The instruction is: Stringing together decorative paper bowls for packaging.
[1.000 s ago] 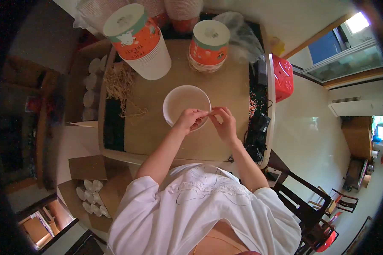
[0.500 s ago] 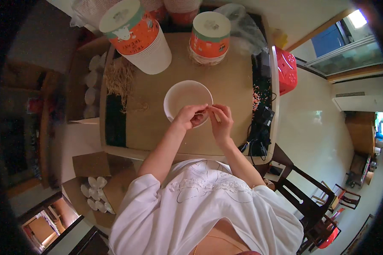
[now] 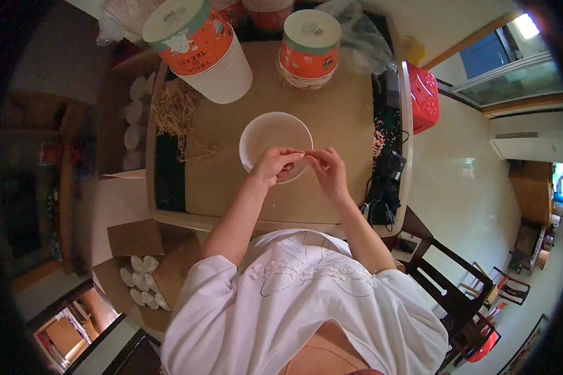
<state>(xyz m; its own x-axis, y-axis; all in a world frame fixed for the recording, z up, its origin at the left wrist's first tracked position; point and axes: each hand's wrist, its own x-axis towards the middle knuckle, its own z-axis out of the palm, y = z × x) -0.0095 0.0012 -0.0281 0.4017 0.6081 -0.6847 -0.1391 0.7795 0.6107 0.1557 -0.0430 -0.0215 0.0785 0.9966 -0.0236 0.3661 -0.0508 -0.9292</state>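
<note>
The round white bowl sits midway between the tabletop's left and right edges, somewhat toward its near edge, with the left hand over its near rim and the right hand just beyond its right side. The hands' fingertips meet above that right rim, so the bowl's interior lies leftward of them; the fingers bunch narrowly, but whether they close on anything cannot be told. Both forearms reach over the near edge, angling inward.
</note>
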